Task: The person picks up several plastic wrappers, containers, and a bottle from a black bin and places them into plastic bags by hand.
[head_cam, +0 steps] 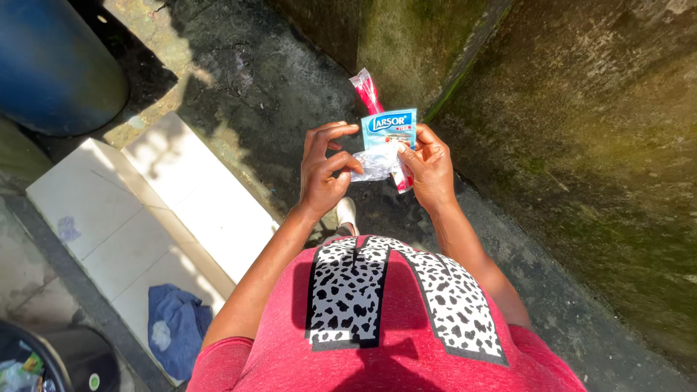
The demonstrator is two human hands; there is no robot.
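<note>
**Small packet pinched between two hands over dark wet ground**

Far left: a blue barrel (54, 62) at the top corner, pale floor tiles (145, 210) below it, a crumpled blue cloth (174, 327) lying on the tiles' lower edge, and the rim of a dark bin (43, 356) at the bottom corner.

Centre left: left hand (327, 170) raised in front of the chest, fingers curled, thumb and forefinger gripping the clear crinkled end of a plastic packet (385, 145). Below the hands, a white shoe toe (347, 214) on the dark concrete ground (254, 87).

Centre: the packet held upright between both hands, blue-and-white printed card facing up, red strips showing at its top and bottom ends.

Centre right: right hand (430, 167) closed on the packet's right edge, thumb pressed on the front.

Right: a mossy green concrete wall (581, 131) running along the ground's edge.
</note>
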